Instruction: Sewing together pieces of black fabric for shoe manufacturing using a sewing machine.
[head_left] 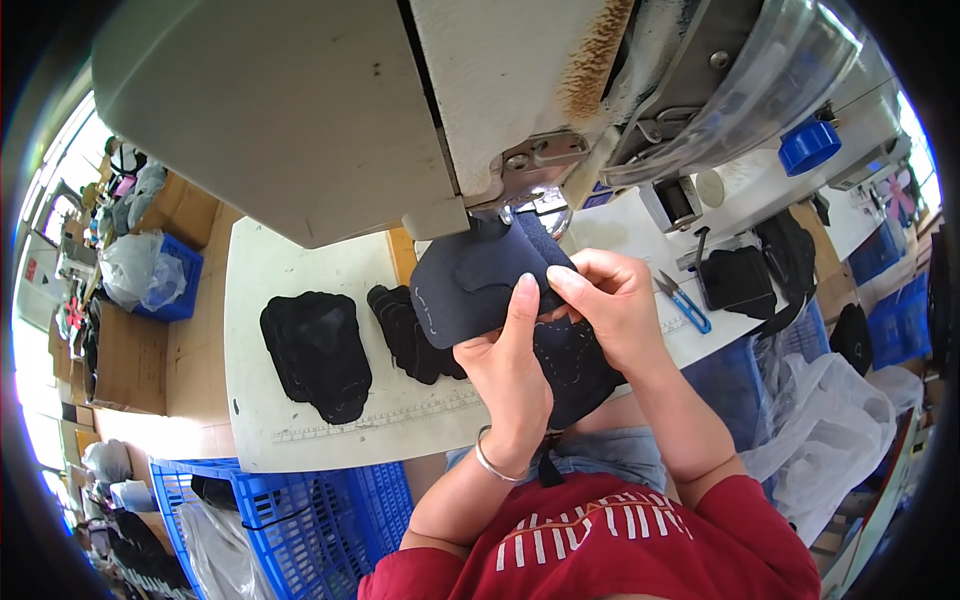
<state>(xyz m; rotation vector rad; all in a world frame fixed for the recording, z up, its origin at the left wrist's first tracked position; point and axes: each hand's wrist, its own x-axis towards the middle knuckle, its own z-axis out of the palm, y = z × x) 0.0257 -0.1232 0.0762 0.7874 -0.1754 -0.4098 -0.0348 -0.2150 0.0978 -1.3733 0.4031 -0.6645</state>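
**Dark fabric piece held under the sewing machine head**

Dark fabric piece (pixel 470 285), navy-black with a curved stitched outline, sits at the middle of the view, its upper edge tucked up against the presser foot (pixel 540 205) of the sewing machine (pixel 300 110). Piece is bent, not flat; the lower part hangs toward the person's lap.

Left hand (pixel 510 375): fingers closed on the piece from below, index finger lying straight up along its right edge. Silver bangle (pixel 495 462) on that wrist.

Right hand (pixel 610 305): fingers pinched together on the same piece at its right side, fingertips just beside the left index finger. Both hands clamp the fabric; neither is free.

On the white table (pixel 270 290), left of the hands:
- stack of black cut pieces (pixel 318 352), well apart from the hands
- second, smaller stack (pixel 405 330), partly behind the held piece
- printed ruler strip (pixel 380 415) along the table's near edge

Right of the hands: blue-handled thread snips (pixel 685 303) lying on the table, near a black pad (pixel 738 282).

Blue plastic crate (pixel 300 520) stands below the table edge, lower left. Person wears a red shirt (pixel 620 545).
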